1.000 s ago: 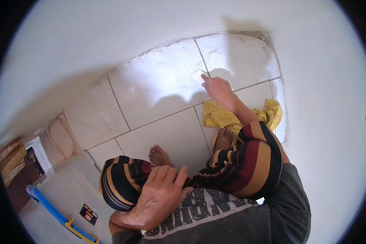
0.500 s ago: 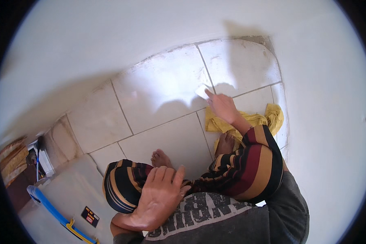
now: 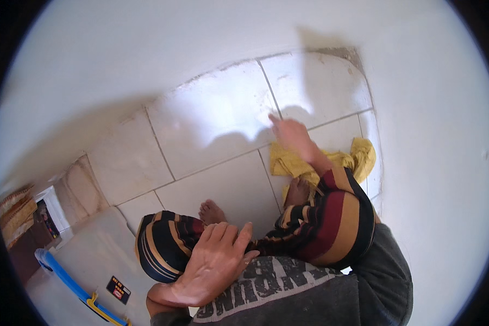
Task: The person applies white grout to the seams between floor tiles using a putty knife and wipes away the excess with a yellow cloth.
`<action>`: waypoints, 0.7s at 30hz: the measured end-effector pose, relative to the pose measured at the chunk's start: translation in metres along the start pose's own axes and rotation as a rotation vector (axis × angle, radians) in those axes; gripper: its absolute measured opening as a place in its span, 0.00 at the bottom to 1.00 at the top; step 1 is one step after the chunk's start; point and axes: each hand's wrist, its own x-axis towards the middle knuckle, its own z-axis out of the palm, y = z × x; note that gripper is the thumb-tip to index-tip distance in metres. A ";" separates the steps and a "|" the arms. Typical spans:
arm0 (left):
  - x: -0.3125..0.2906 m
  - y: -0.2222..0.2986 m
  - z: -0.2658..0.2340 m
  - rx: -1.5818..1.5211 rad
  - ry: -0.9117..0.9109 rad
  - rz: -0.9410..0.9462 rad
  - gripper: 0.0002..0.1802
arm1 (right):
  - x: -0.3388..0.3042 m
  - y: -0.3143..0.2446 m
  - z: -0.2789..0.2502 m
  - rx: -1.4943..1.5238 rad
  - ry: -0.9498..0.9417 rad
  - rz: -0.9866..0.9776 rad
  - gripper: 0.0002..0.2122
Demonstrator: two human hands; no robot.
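My right hand (image 3: 294,136) reaches low over the pale floor tiles (image 3: 217,117), one finger stretched toward a grout line. The small flat white piece seen in it earlier cannot be made out now against the bright tile. A crumpled yellow cloth (image 3: 362,157) lies under my right wrist and around my right foot (image 3: 298,191). My left hand (image 3: 218,258) rests palm down by my left knee (image 3: 160,247), fingers extended and holding nothing.
White walls rise at the far side and the right, with grimy edges along the floor. A translucent plastic box (image 3: 92,239) with a blue handle (image 3: 65,277) and yellow clip stands at lower left. Patterned fabric (image 3: 16,214) hangs beyond it.
The white piece at my right fingertips no longer shows. At far left, the dark-topped blue stick has gone from view. My left hand stays put.
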 end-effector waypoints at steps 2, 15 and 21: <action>0.002 0.003 -0.002 0.056 0.035 -0.054 0.26 | 0.001 0.002 -0.005 -0.038 -0.056 0.051 0.19; 0.003 -0.006 0.002 0.019 0.029 -0.119 0.25 | 0.014 0.009 0.003 0.018 0.008 0.109 0.21; 0.001 -0.002 0.003 0.050 0.020 -0.088 0.26 | 0.006 0.001 -0.005 -0.013 -0.009 0.117 0.19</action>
